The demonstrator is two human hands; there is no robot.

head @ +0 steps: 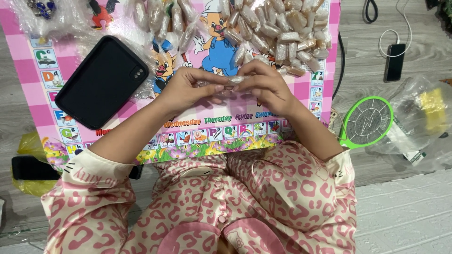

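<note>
Your left hand (186, 89) and right hand (266, 87) pinch one small clear-wrapped packet (236, 80) at centre frame (wrapped pile (282, 33) upper right looks sizeable; remainder unclear).

Overall brightness: high and even across the head view; no dim areas.
Light source: diffuse, from above; its exact position cannot be determined.
Shadows: soft and short beneath the hands (226, 89) and along the edge of the black phone case (101, 81).
Glare: small white highlights on the clear plastic wrappers of the wrapped pieces (278, 33) and on the plastic bag (423, 117) at right.
Focus: sharp over the pink worktop (301, 101); the pyjama fabric nearest the camera is slightly soft.
Edge distortion: mild wide-angle bending of the floor planks (409, 207).
Motion blur: none visible.
</note>
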